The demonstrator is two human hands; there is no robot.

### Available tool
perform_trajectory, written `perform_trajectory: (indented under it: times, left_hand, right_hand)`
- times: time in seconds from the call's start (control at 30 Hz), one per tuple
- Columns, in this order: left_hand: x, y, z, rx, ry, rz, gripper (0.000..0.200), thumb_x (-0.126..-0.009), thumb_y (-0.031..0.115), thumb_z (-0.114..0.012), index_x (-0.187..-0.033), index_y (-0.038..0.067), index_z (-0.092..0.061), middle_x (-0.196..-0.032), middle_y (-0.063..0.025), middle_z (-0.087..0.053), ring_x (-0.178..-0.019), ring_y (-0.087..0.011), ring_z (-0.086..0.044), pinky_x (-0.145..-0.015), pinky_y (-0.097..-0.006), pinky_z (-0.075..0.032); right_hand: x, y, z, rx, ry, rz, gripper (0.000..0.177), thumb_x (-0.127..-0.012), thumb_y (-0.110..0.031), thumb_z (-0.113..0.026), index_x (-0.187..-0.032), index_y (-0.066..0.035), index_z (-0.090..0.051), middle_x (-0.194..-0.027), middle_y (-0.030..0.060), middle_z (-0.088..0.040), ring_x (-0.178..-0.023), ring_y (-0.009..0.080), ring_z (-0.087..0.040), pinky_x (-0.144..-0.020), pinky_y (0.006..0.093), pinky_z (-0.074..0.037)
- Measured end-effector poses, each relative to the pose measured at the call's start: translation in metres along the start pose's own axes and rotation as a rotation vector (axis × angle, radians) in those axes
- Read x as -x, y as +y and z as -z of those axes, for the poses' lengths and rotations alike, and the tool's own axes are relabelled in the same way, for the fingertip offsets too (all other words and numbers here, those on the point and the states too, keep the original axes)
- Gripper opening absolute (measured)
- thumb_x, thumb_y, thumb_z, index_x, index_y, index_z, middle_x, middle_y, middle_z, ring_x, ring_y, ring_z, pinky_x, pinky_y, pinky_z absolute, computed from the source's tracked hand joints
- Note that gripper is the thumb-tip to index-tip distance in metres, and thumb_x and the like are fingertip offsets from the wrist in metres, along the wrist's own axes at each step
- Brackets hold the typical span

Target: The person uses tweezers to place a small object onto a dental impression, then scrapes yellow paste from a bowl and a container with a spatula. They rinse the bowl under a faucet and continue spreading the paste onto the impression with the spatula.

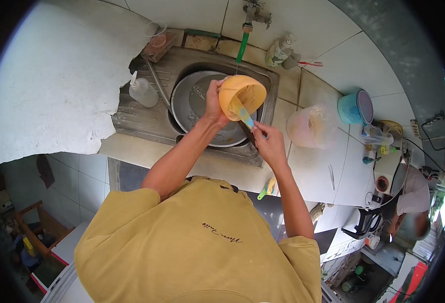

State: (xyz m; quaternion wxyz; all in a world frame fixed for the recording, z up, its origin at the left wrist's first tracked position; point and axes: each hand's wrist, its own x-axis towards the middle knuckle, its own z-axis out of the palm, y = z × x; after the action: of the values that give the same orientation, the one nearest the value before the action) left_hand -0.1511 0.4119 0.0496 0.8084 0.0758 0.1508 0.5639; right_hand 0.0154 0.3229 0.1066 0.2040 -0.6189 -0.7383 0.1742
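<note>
Over the sink, my left hand (215, 101) grips an orange bowl (232, 89), which is tilted so that its opening faces right and down. The handle of a spatula (241, 112) with a pale yellow and blue blade is in my right hand (270, 146). Its blade reaches into the bowl, where some pale residue clings to the inside. Below the bowl, a large round metal basin (186, 101) with water in it sits in the steel sink (269, 83). A green hose (242, 48) hangs from the tap (254, 15) just above the bowl.
A clear bottle (143, 92) stands left of the basin. Right of the sink are a soap bottle (281, 49), a translucent bucket (311, 126) and a teal container (355, 107). A green-handled brush (267, 188) lies at the counter's front edge. Another person (413, 194) is at far right.
</note>
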Motion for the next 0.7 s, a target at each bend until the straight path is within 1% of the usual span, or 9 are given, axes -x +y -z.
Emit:
perform_trajectory:
  times: [0.07,0.17,0.23,0.3,0.33,0.4,0.53,0.6,0.7]
  left_hand:
    - [0.002,-0.008,0.0,-0.097,0.031,-0.08,0.037,-0.092,0.029,-0.038,-0.109,0.004,-0.058,-0.11,-0.0099,-0.064,-0.103,-0.0226,-0.061,-0.092,-0.0398,-0.049]
    - [0.002,-0.02,0.013,-0.042,0.141,0.029,0.042,-0.092,0.033,-0.036,-0.113,0.003,-0.058,-0.112,-0.0113,-0.063,-0.105,-0.0243,-0.061,-0.095,-0.041,-0.048]
    - [0.004,-0.022,0.009,0.017,0.152,0.085,0.046,-0.091,0.035,-0.034,-0.116,0.004,-0.057,-0.115,-0.0124,-0.062,-0.107,-0.0262,-0.06,-0.096,-0.0429,-0.047]
    - [0.007,-0.023,0.003,0.08,0.171,0.148,0.05,-0.091,0.038,-0.033,-0.119,0.004,-0.057,-0.117,-0.0134,-0.062,-0.108,-0.028,-0.06,-0.098,-0.0449,-0.046]
    - [0.008,-0.019,-0.001,0.108,0.183,0.172,0.052,-0.091,0.039,-0.032,-0.122,0.005,-0.057,-0.121,-0.0144,-0.06,-0.111,-0.0302,-0.058,-0.1,-0.0476,-0.045]
    - [0.01,-0.011,-0.001,0.138,0.2,0.189,0.054,-0.091,0.041,-0.031,-0.125,0.006,-0.056,-0.124,-0.0153,-0.058,-0.113,-0.0324,-0.057,-0.101,-0.0503,-0.044]
    - [0.015,-0.004,-0.001,0.1,0.177,0.309,0.056,-0.093,0.042,-0.028,-0.13,0.008,-0.053,-0.131,-0.016,-0.054,-0.119,-0.0349,-0.054,-0.102,-0.0541,-0.043]
    - [0.018,-0.006,-0.009,0.034,0.199,0.365,0.056,-0.094,0.041,-0.027,-0.131,0.008,-0.052,-0.132,-0.0163,-0.053,-0.12,-0.0349,-0.054,-0.102,-0.0542,-0.043]
    - [0.02,-0.007,-0.018,0.001,0.227,0.379,0.055,-0.096,0.04,-0.026,-0.132,0.007,-0.051,-0.132,-0.0163,-0.054,-0.12,-0.0331,-0.054,-0.102,-0.053,-0.043]
  right_hand:
    - [0.008,-0.02,-0.006,-1.052,-0.44,-0.802,0.036,-0.096,-0.014,-0.05,-0.129,-0.003,-0.057,-0.06,0.0024,-0.055,-0.047,0.014,-0.053,-0.043,0.0281,-0.042]
    - [-0.005,-0.029,0.011,-1.176,-0.284,-0.635,0.036,-0.098,-0.017,-0.05,-0.128,0.001,-0.056,-0.06,-0.0035,-0.05,-0.047,0.0049,-0.044,-0.04,0.0217,-0.036]
    - [-0.015,-0.018,0.013,-0.866,-0.187,-0.454,0.038,-0.094,-0.011,-0.054,-0.132,-0.007,-0.054,-0.069,0.0022,-0.056,-0.052,0.0109,-0.052,-0.042,0.0264,-0.04]
    - [-0.015,-0.015,0.017,0.39,0.172,0.174,0.039,-0.085,-0.006,-0.059,-0.123,-0.011,-0.061,-0.082,0.0084,-0.058,-0.071,0.0213,-0.062,-0.055,0.0349,-0.05]
    - [-0.011,-0.016,0.019,0.391,0.173,0.171,0.039,-0.085,-0.006,-0.059,-0.123,-0.011,-0.061,-0.082,0.0084,-0.058,-0.071,0.0213,-0.062,-0.055,0.0349,-0.05]
    - [-0.003,-0.02,0.026,0.395,-0.205,0.181,0.04,-0.08,-0.006,-0.06,-0.118,-0.015,-0.064,-0.091,0.0124,-0.058,-0.086,0.0276,-0.063,-0.064,0.0403,-0.052]
    - [-0.025,-0.042,0.076,0.465,-0.28,0.322,0.035,-0.081,-0.007,-0.059,-0.115,-0.012,-0.064,-0.089,0.0112,-0.058,-0.084,0.0261,-0.063,-0.064,0.0384,-0.053]
    - [-0.051,-0.04,0.083,0.507,-0.204,0.786,0.045,-0.08,-0.007,-0.058,-0.124,-0.015,-0.061,-0.089,0.0101,-0.06,-0.081,0.0282,-0.064,-0.064,0.0404,-0.052]
    - [-0.075,-0.04,0.092,0.68,-0.167,0.582,0.039,-0.08,-0.006,-0.058,-0.118,-0.013,-0.065,-0.089,0.0098,-0.06,-0.082,0.028,-0.064,-0.064,0.04,-0.052]
